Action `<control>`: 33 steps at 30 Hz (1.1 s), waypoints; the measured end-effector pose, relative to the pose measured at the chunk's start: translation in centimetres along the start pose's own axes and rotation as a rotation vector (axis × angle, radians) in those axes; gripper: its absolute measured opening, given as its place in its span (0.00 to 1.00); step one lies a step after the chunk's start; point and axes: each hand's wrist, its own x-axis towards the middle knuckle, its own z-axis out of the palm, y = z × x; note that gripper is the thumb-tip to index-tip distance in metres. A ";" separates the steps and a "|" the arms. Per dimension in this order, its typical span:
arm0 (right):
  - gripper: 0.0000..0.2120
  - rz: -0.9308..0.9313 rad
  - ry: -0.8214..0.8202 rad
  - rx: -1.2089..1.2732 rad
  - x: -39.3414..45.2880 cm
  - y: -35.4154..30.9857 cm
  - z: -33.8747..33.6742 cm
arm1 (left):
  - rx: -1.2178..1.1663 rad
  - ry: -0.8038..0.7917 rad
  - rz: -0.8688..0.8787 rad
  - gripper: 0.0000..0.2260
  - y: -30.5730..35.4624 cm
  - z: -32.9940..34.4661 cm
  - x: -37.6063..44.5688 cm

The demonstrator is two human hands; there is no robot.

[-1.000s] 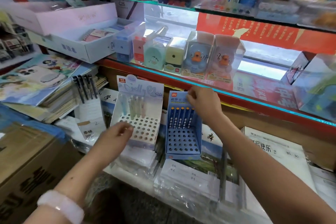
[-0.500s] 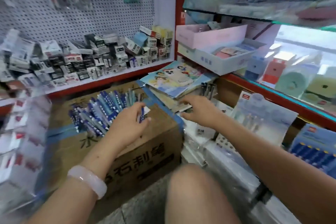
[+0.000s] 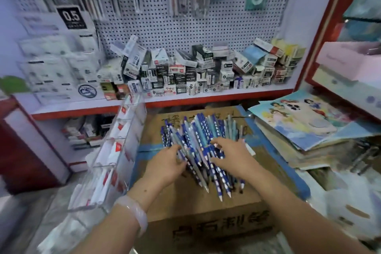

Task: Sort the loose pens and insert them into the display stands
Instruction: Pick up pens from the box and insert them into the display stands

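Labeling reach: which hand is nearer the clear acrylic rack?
Left. The left hand is at the pen pile's left edge, beside the clear acrylic rack; the right hand is farther right.

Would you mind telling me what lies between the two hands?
In the head view, the pens heaped on the box lie between left hand and right hand.

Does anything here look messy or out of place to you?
Yes. The small boxes on the red-edged shelf are heaped at all angles, some tipped, not stacked. The blue pens lie in a loose fan on a cardboard box, where both hands are gathering them.
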 end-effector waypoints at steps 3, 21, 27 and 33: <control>0.25 0.033 0.001 0.042 2.0 1.0 -0.9 | 0.012 -0.018 -0.015 0.18 -0.7 0.3 2.5; 0.22 0.036 0.097 0.166 5.3 2.8 -1.0 | -0.331 -0.106 -0.590 0.37 -1.5 3.0 12.0; 0.21 0.035 0.104 0.164 4.9 3.0 -1.1 | -0.476 0.005 -0.536 0.10 -2.9 3.1 12.0; 0.20 0.041 0.074 0.154 4.8 3.2 -0.6 | -0.584 0.036 -0.592 0.09 -4.4 2.3 11.7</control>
